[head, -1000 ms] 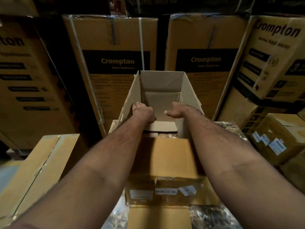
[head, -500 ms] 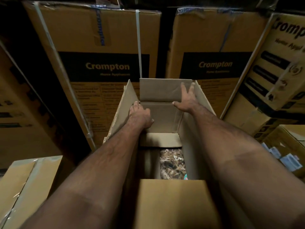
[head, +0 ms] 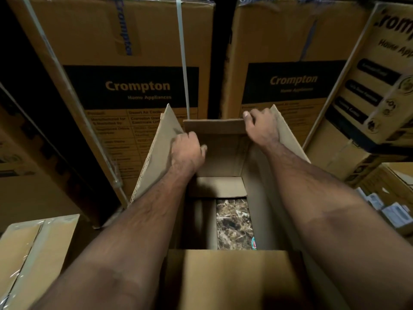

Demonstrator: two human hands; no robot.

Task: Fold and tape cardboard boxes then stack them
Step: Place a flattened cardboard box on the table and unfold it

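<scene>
Cardboard box point(head: 223, 276) stands open-topped before two tall Crompton cartons point(head: 138, 86). Inside it, the left hand point(head: 187, 151) curls against the left flap point(head: 158, 148), while the right hand point(head: 263, 126) pinches the far flap point(head: 214, 126) at its top edge. A taped box point(head: 33, 253) sits left of it.

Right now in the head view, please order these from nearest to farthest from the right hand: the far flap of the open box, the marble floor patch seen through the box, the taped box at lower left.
1. Far flap: right hand grips its top right corner.
2. Marble floor patch: below, inside the open box.
3. Taped box: far lower left.
</scene>
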